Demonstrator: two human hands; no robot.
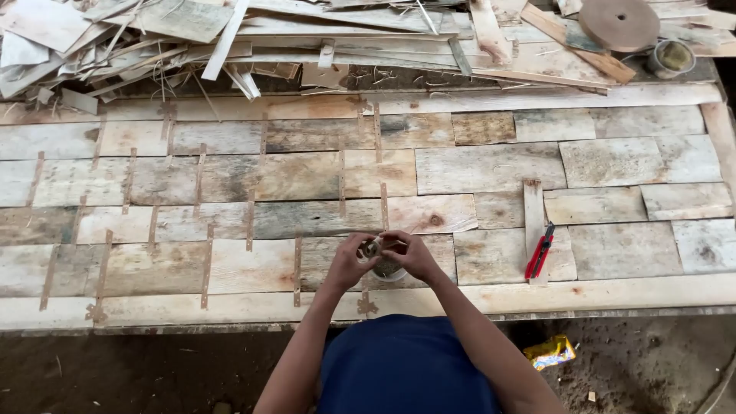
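Now both hands, the left hand (pixel 349 261) and right hand (pixel 414 254), pinch a tape roll (pixel 381 257). Many wood pieces (pixel 230 176) on the left already have tape strips (pixel 207 264); the right ones are bare.

Rough, weathered wood patched with matt paper tape

The veneer sheets (pixel 475 165) look dry, stained and unpolished; brown paper strips (pixel 207 264) cross their seams (dull, slightly wrinkled), the cutter (pixel 539 251) has a glossy red plastic body, and the tape roll (pixel 619 23) looks matt brown.
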